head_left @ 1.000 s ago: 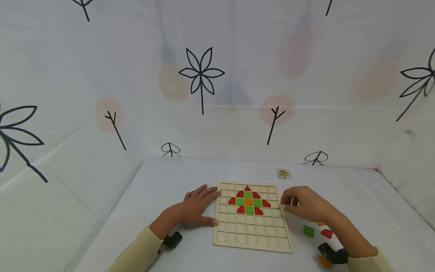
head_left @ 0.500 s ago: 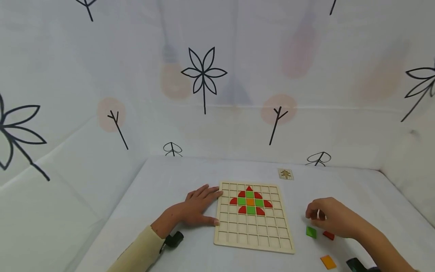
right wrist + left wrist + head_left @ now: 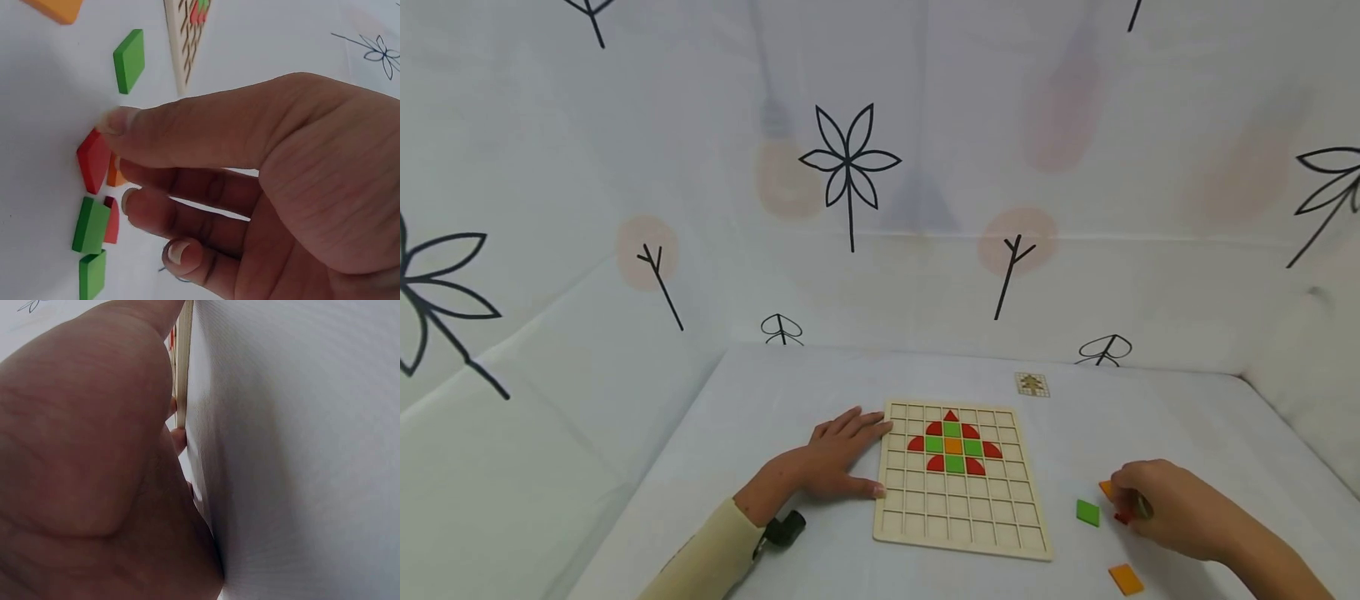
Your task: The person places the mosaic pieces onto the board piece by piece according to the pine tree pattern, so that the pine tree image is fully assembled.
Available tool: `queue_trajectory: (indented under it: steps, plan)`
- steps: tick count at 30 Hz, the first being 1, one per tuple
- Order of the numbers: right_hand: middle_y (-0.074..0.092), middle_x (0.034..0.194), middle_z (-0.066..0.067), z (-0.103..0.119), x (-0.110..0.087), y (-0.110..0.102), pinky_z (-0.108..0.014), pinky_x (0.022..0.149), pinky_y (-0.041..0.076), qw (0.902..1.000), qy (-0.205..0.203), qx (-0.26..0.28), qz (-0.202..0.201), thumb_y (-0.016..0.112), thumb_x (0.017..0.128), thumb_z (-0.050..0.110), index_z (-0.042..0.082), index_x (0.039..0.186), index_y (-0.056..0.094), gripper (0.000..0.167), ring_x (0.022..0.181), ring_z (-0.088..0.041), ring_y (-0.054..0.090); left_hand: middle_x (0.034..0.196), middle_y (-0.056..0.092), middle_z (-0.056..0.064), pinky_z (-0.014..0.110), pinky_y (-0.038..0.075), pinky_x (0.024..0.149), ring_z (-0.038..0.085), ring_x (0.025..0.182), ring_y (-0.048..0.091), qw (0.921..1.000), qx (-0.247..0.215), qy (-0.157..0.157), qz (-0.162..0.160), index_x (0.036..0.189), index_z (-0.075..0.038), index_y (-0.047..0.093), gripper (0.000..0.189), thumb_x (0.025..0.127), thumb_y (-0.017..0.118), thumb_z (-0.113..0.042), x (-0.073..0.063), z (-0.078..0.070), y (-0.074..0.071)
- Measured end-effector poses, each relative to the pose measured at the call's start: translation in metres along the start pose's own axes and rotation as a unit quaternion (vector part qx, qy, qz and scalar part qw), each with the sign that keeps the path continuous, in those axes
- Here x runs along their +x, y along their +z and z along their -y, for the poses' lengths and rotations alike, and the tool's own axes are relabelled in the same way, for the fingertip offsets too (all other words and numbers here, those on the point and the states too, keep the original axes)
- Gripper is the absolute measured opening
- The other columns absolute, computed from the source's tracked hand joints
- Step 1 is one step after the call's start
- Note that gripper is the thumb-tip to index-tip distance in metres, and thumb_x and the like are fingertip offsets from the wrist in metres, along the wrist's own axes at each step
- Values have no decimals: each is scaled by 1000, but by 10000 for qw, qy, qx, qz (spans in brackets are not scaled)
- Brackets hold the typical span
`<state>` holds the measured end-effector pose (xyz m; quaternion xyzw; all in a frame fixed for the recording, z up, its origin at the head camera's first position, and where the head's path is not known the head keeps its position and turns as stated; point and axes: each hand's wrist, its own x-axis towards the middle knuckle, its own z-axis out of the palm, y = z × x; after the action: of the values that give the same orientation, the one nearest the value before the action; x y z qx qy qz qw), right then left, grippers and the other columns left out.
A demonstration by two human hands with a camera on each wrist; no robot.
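My left hand (image 3: 838,462) lies with fingers spread at the left edge of a wooden grid board (image 3: 951,521), its fingertips and thumb touching that edge. In the board's upper part, red, green and orange tiles form a tree-like shape around an orange tile (image 3: 952,446). Right of the board, my right hand (image 3: 1176,512) reaches down to the loose tiles. Thumb and index finger pinch a red tile (image 3: 92,164) low at the table, seen in the right wrist view. A green tile (image 3: 1087,512) lies just left of these fingers. The left wrist view is mostly palm.
One orange tile (image 3: 1126,579) lies nearer the front, and another orange tile (image 3: 1106,489) peeks out beside the right fingers. More green tiles (image 3: 91,225) lie below the hand in the right wrist view. A small pattern card (image 3: 1032,384) rests behind the board.
My right hand has moved from the board's right edge rightward and down to the loose tiles, and its fingers have come together on a red one. The left hand has stayed in place.
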<state>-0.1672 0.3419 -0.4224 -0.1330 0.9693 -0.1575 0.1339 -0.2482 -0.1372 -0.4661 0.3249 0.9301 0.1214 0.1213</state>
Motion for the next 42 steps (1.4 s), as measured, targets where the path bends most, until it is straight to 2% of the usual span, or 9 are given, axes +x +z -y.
queue_trajectory:
  steps: [5, 11, 15, 23, 32, 35, 42]
  plan:
    - [61, 85, 8, -4, 1, 2, -30, 70, 52, 9994, 243, 32, 228, 88, 75, -6, 16, 91, 67, 35, 79, -14, 53, 177, 12, -10, 62, 24, 122, 30, 165, 4, 10000, -56, -12, 27, 171, -36, 18, 101, 91, 61, -80, 0, 0, 0]
    - [57, 80, 6, -14, 0, 2, -26, 63, 44, 9986, -74, 421, 306, 79, 77, -12, 16, 86, 62, 35, 73, -8, 50, 177, 12, -10, 61, 23, 122, 30, 165, 4, 10000, -17, 7, 9, 171, -36, 18, 101, 91, 60, -81, 0, 1, 1]
    - [55, 78, 6, -17, 1, 1, -25, 62, 43, 9989, -216, 381, 162, 84, 79, -7, 17, 87, 61, 34, 72, -6, 48, 178, 12, -9, 61, 23, 122, 29, 165, 3, 10000, -18, 38, 8, 171, -36, 17, 101, 91, 60, -80, 0, 1, 1]
    - [56, 78, 6, -12, 4, 4, -25, 64, 44, 9994, 83, 316, 112, 88, 80, 1, 17, 87, 63, 31, 73, -9, 49, 178, 12, -9, 62, 22, 122, 30, 165, 3, 10000, -25, 51, 6, 171, -35, 17, 101, 91, 59, -81, -1, 0, 0]
    - [55, 79, 3, -6, 5, 5, -27, 65, 45, 9994, 250, 228, 66, 92, 76, 1, 16, 86, 61, 35, 77, -15, 51, 178, 11, -10, 61, 23, 122, 30, 165, 3, 10000, -1, 55, -11, 171, -36, 17, 101, 91, 59, -82, 0, 1, 1]
    - [55, 76, 4, -8, 3, 2, -26, 63, 44, 9992, 106, 364, 86, 91, 76, 1, 16, 85, 60, 35, 73, -11, 51, 177, 12, -9, 62, 23, 122, 30, 165, 3, 10000, -4, 63, -10, 171, -36, 17, 101, 91, 59, -81, 0, 1, 1]
    - [58, 79, 10, -7, -2, -5, -25, 61, 43, 9958, -740, 542, -38, 86, 83, 2, 19, 89, 63, 29, 71, -3, 49, 177, 12, -9, 61, 23, 122, 30, 165, 3, 10000, 0, 57, -7, 171, -35, 18, 101, 92, 60, -80, -1, 0, 0]
